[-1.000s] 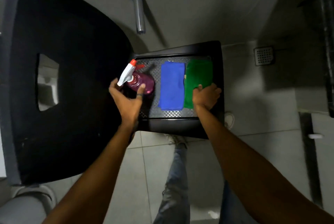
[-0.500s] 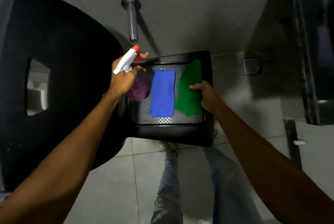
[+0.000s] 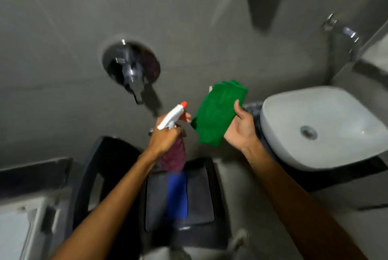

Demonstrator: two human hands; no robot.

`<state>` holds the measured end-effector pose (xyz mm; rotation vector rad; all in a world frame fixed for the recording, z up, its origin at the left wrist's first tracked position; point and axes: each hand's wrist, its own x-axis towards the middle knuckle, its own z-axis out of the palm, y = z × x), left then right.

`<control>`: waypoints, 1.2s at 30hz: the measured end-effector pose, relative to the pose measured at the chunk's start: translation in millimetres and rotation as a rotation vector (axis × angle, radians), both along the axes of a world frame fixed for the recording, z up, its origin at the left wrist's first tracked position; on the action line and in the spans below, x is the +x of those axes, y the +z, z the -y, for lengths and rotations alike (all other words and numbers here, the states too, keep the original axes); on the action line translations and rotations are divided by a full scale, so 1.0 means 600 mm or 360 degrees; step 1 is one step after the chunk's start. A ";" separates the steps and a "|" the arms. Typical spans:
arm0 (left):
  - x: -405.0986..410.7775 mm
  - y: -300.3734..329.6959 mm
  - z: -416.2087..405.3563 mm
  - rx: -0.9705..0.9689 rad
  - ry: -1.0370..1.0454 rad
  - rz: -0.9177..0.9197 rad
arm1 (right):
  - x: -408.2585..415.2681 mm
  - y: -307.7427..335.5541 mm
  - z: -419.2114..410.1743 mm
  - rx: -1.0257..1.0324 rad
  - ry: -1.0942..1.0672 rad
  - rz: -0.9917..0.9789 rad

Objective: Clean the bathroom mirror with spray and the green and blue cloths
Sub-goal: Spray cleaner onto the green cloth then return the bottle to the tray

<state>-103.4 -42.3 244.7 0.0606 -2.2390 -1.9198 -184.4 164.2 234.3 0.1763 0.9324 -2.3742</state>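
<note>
Gripping the spray bottle point(image 3: 172, 134) by its neck, the left hand point(image 3: 165, 137) is raised, nozzle angled up-right. The right hand point(image 3: 239, 127), palm up, pinches one green cloth point(image 3: 216, 115). One blue cloth point(image 3: 177, 194) lies alone on the black tray point(image 3: 201, 201) below, clear space either side.

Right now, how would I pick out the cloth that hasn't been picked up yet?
Find the white basin on the right, then look down and left to the dark tray on the black chair. The blue cloth lies flat in it, alone; the green cloth is up in the right hand.
</note>
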 end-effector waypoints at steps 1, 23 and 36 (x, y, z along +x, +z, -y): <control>-0.007 0.035 -0.006 -0.0002 -0.0009 -0.0034 | -0.010 0.038 -0.004 -0.0020 0.0002 -0.0068; 0.004 0.310 -0.019 0.0156 -0.0127 0.0103 | -0.032 0.420 0.003 -0.0041 -0.0104 -0.0718; -0.011 0.370 -0.007 0.0420 -0.0009 -0.0137 | -0.016 0.440 0.025 -0.0012 -0.0073 -0.0884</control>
